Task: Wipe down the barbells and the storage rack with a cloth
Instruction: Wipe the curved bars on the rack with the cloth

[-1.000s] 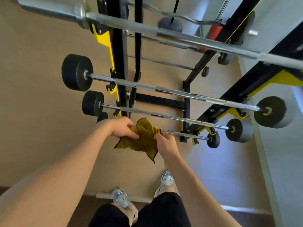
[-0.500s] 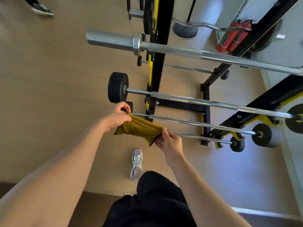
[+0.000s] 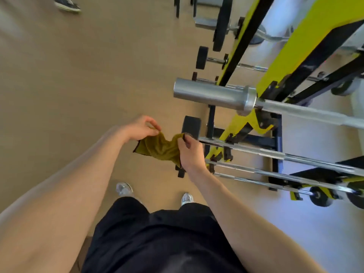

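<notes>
left hand (image 3: 140, 128) fingers (image 3: 151, 123) pinch cloth (image 3: 159, 147) left corner | right hand (image 3: 190, 152) fingers pinch its right end | cloth sags between

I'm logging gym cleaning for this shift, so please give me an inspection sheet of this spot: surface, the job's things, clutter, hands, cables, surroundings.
Surface: tan floor, smooth.
Job's things: olive cloth stretched between both hands; yellow and black storage rack holds several barbells, with the top barbell nearest the camera.
Clutter: nothing seen.
Hands: left hand pinches one end of the cloth; right hand grips the other end, in front of a black end weight; contact with it cannot be told.
Cables: nothing seen.
Surroundings: another person's shoe at top left; a weight plate behind the rack.
</notes>
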